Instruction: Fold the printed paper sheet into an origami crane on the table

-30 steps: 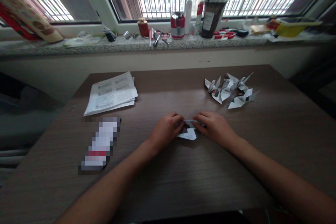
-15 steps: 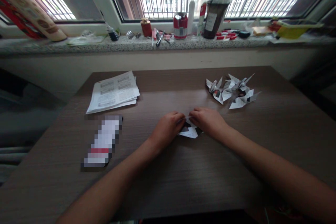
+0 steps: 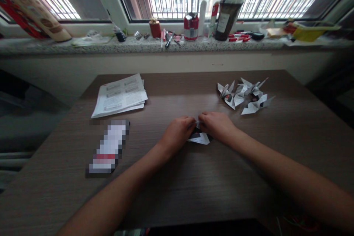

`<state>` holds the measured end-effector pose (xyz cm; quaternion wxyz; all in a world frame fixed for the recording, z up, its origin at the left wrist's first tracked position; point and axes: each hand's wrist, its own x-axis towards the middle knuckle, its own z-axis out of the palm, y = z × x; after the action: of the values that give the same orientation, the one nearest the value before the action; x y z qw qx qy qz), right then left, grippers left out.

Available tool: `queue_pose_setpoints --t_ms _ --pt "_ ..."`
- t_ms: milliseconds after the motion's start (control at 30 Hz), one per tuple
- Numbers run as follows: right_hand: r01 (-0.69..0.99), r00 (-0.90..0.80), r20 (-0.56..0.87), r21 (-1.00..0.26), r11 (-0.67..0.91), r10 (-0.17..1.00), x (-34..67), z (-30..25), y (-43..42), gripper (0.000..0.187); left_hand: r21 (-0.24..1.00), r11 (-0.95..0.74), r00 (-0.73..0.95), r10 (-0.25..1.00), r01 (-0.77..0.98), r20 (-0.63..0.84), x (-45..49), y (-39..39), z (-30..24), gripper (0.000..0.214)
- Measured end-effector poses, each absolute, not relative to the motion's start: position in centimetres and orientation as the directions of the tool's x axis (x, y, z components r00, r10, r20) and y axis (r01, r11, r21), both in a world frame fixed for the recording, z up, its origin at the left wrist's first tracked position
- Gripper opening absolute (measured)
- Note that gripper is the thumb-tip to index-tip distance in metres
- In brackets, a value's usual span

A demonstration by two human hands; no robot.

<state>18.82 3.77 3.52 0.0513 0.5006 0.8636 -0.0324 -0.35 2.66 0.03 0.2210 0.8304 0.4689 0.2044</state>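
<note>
A small folded piece of printed paper, white with dark patches, lies at the middle of the brown table between my hands. My left hand grips its left side with curled fingers. From the right, my right hand pinches its upper edge, the fingertips close to those of the left. Both hands cover much of the paper, so its full shape is hidden. Several folded paper pieces with pointed tips, like origami cranes, sit in a cluster beyond my right hand.
A stack of printed sheets lies at the table's back left, with a blurred-out phone-shaped object nearer me. On the stone windowsill stand a red can, a dark drink cup, a bottle and a yellow container.
My hands stay on the folded paper, and their fingertips have shifted only slightly along its upper edge. The view has tilted a little; nothing else has moved.
</note>
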Motion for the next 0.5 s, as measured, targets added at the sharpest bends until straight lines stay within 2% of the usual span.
queue_pose_setpoints --t_ms 500 --pt "0.870 -0.489 -0.152 -0.013 0.493 0.859 19.02 3.24 4.29 0.019 0.566 -0.455 0.482 0.869 0.687 0.113 -0.32 2.77 0.03 0.015"
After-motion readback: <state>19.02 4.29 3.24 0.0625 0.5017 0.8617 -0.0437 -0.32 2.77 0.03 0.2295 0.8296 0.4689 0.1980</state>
